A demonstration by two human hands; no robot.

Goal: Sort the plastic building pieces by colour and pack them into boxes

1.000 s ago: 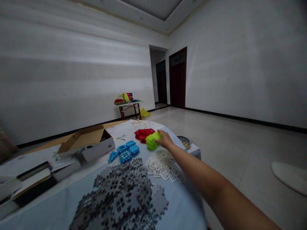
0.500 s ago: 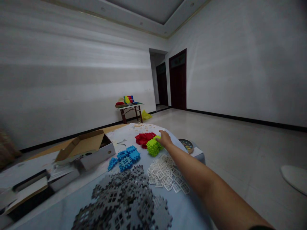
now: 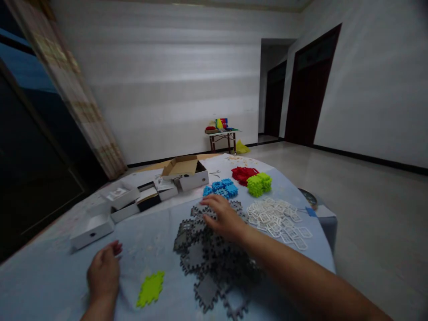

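My right hand is over a heap of dark grey interlocking tiles, thumb and fingers apart; nothing shows in its grasp. At the lower left, my left hand rests by the cloth with its fingers loosely extended and nothing visible in them. Between that hand and the heap lies a single lime-green tile with toothed edges. Behind the heap are blue tiles, and farther right, red tiles beside stacked lime-green tiles. White square frames lie spread right of the heap.
White boxes line the table's left side, with an open cardboard-lidded box behind them. A blue cloth covers the table. A stool with a round item stands off its right edge. Scissors lie behind the blue tiles.
My right hand has left the lime-green stack and come back to the grey heap. The view has swung left and down, bringing my left hand and the single lime-green tile into sight.
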